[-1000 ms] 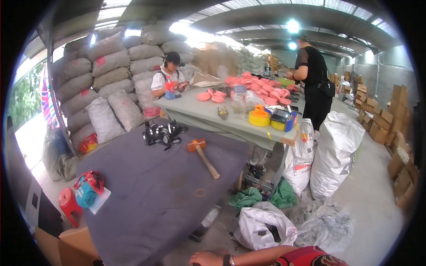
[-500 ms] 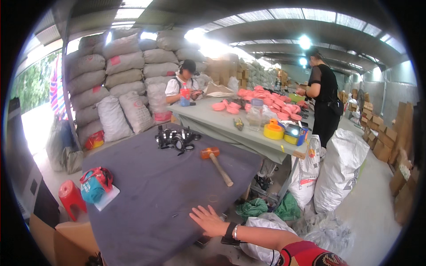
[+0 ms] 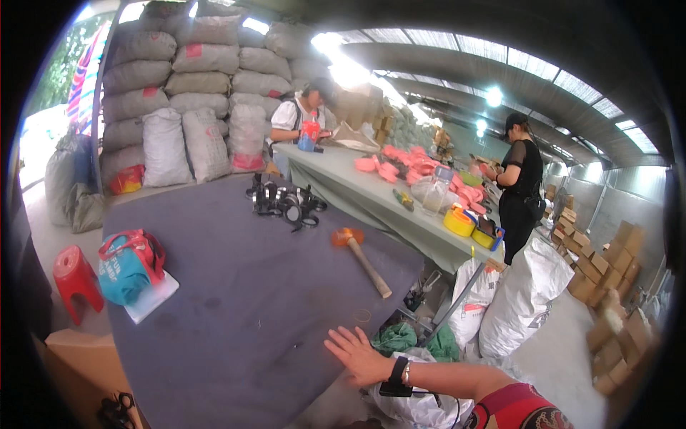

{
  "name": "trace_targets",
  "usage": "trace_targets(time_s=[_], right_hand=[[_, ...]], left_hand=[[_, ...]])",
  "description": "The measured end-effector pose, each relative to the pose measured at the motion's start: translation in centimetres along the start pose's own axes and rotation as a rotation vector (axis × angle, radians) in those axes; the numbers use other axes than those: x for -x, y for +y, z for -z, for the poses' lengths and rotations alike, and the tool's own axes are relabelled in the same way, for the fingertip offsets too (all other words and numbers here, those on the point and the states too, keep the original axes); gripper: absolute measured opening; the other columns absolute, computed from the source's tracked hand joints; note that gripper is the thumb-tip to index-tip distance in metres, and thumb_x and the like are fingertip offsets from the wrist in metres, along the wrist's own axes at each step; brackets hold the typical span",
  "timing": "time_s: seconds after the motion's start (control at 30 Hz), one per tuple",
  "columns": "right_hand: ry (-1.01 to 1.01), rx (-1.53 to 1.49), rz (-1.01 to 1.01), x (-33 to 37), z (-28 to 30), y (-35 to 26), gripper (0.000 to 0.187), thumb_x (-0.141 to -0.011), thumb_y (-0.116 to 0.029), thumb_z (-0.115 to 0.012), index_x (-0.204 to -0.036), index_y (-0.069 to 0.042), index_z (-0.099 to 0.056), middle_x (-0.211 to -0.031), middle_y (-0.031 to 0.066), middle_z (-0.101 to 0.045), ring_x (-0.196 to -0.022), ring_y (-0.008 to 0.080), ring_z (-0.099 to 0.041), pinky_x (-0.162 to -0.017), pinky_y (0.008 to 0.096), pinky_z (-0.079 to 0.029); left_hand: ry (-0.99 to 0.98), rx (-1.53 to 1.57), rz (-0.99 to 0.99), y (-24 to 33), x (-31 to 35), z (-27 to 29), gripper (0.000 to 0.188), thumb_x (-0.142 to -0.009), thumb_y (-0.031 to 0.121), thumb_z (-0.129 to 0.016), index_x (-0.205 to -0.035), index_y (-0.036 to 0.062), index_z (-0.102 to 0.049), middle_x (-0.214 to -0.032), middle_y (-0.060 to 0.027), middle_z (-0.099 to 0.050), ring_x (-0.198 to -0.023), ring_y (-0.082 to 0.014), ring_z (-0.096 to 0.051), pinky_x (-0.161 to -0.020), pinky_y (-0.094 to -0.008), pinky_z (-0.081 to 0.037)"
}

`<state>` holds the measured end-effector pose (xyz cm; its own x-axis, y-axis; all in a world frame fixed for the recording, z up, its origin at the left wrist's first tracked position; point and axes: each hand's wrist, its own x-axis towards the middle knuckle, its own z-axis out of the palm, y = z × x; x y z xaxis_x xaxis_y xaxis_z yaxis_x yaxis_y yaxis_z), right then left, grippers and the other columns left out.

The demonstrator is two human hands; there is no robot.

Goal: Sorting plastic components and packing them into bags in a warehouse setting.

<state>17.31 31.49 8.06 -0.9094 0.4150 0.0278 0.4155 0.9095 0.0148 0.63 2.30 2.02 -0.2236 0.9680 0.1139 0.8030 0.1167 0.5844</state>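
My right hand (image 3: 359, 355) lies palm down at the near right edge of a table with a dark grey cloth (image 3: 236, 307). Its fingers are spread and hold nothing. A thin tan ring (image 3: 362, 315) rests just beyond the fingertips, and a tiny dark bit (image 3: 296, 346) lies to their left. Farther off is a mallet with an orange head and wooden handle (image 3: 368, 267). Behind it sits a cluster of black pieces with round rings (image 3: 286, 204). On the left, a teal and red cloth bag (image 3: 131, 268) partly covers a white sheet (image 3: 153, 297). My left hand is out of view.
A second table (image 3: 343, 171) carries pink round parts (image 3: 411, 163), yellow tape rolls (image 3: 459, 221) and pliers (image 3: 404, 199). Two people work around it. White sacks (image 3: 525, 293) stand right, a red stool (image 3: 76, 282) left. Stacked sacks (image 3: 207, 57) line the back; cartons (image 3: 607, 264) stand far right.
The view has tilted and shifted, so the table and its things sit differently in the picture. My right hand stays spread at the table's edge. The mallet and bag have not visibly moved on the cloth.
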Motion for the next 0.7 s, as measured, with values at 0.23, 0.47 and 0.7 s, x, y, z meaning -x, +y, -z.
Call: trace_targets(time_s=[0.23,0.47,0.7], right_hand=[[-0.012,0.020,-0.137,1.6,1.3,0.5,0.096,-0.060,-0.023,-0.075,-0.140,-0.005,-0.024,-0.145,0.0201,-0.020,-0.136,0.0376,-0.016,-0.105,0.0588,-0.015],[0.105,-0.029,-0.045,1.1,-1.1,0.3,0.101,-0.056,-0.017,-0.071,-0.141,-0.003,-0.018,-0.146,0.0214,-0.020,-0.136,0.0367,-0.017,-0.106,0.0576,-0.014],[0.137,-0.309,-0.080,18.4,-5.3,-5.0,0.071,-0.079,-0.042,-0.061,-0.136,-0.013,-0.033,-0.145,0.0211,-0.021,-0.131,0.0455,-0.021,-0.097,0.0653,-0.026]], left_hand=[[-0.055,0.100,-0.192,-0.4,-2.4,-3.1,0.024,-0.072,0.027,-0.064,-0.082,0.0051,-0.063,-0.083,-0.0173,-0.062,-0.080,-0.0355,-0.058,-0.072,-0.0442,-0.047],[-0.290,0.337,-0.071,1.5,-3.3,-5.7,0.031,-0.081,0.030,-0.060,-0.095,0.0029,-0.066,-0.093,-0.0199,-0.064,-0.090,-0.0385,-0.058,-0.079,-0.0421,-0.045],[-0.280,0.015,0.099,4.3,-4.2,-4.1,0.037,-0.084,0.033,-0.054,-0.101,0.0021,-0.065,-0.102,-0.0235,-0.062,-0.096,-0.0413,-0.056,-0.086,-0.0433,-0.041]])
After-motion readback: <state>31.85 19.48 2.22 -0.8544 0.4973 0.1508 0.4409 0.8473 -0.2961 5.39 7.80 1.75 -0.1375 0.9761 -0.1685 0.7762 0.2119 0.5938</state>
